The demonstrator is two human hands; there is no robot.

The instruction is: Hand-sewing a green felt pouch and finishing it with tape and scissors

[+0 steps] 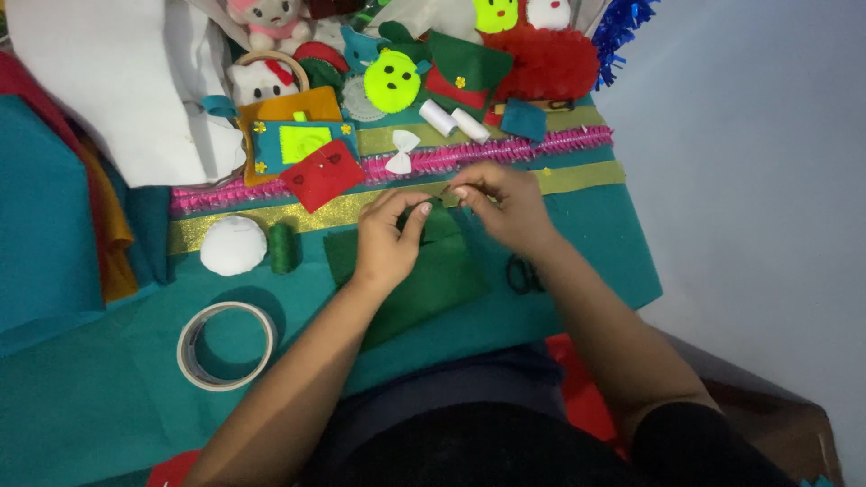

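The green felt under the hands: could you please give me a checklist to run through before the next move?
1. Left hand pinches the small green piece: ok.
2. Right hand fingertips meet it from the other side: ok.
3. Needle or thread between the fingers: cannot tell, too small.
4. Green felt lies flat on the teal cloth: ok.
5. Scissors are close, partly under the right forearm: ok.
6. Green spool stands beside the white ball, apart from the hands: ok.
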